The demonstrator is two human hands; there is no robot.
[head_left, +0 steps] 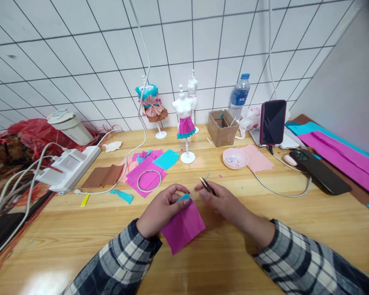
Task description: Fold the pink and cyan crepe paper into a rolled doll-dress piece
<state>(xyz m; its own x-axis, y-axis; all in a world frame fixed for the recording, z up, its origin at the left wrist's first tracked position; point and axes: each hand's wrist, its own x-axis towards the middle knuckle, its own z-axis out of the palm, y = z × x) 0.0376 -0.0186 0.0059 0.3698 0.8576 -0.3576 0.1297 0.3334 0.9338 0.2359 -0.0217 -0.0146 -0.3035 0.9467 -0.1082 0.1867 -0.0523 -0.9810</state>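
Note:
My left hand (164,207) is closed on a magenta crepe paper piece (184,229), which hangs below the fingers. A small blue strip (184,197) shows at its upper edge, under the thumb. My right hand (224,200), just to the right and apart from the paper, grips small dark scissors (207,187) whose metal end points up and left. The fingers partly hide them. Beyond the hands stands a white mini dress form (183,107) wearing a magenta skirt with a blue hem (186,127).
Crepe paper sheets (135,180) lie at left under a metal ring (140,186), near a power strip (70,168) with trailing cables. A pink bowl (233,164), cardboard box (223,135), propped phone (273,123) and black phone (321,172) occupy the right. A dressed form (152,108) stands behind.

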